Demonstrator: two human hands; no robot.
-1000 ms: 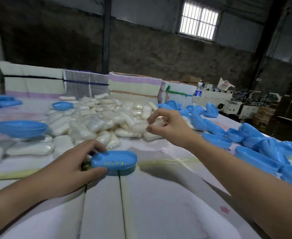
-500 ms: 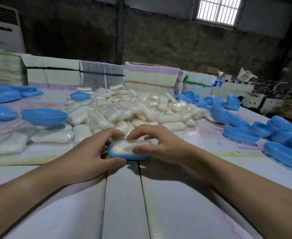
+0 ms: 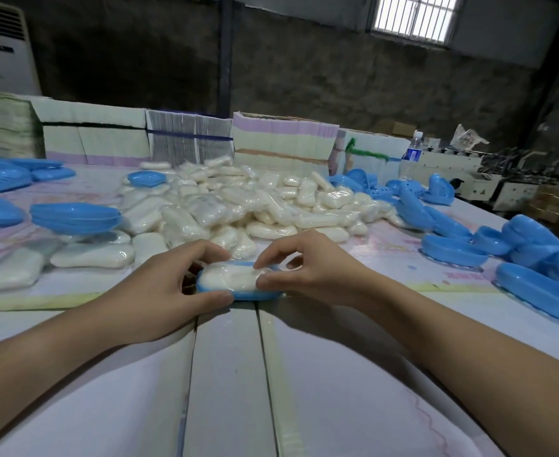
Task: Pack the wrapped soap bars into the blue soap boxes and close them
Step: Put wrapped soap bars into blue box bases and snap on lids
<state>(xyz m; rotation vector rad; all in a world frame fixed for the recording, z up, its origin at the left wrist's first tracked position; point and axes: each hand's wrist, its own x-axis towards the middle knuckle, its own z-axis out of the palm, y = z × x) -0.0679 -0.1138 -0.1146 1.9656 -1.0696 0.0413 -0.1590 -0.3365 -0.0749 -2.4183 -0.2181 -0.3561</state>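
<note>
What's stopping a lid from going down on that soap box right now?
Both hands. The left hand grips the blue box at its left end, and the right hand's fingers press on the wrapped soap seated inside. Nothing else covers it.

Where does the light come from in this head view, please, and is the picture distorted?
Head view: daylight enters by the barred window at top; the far wall is dim; both forearms cast soft shadows on the table; wide-angle bending curves the edges.

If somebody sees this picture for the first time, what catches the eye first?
Two hands meet at the centre: the left hand holds a blue soap box and the right hand presses a wrapped soap bar into it. Behind them lies a big heap of soap bars.
</note>
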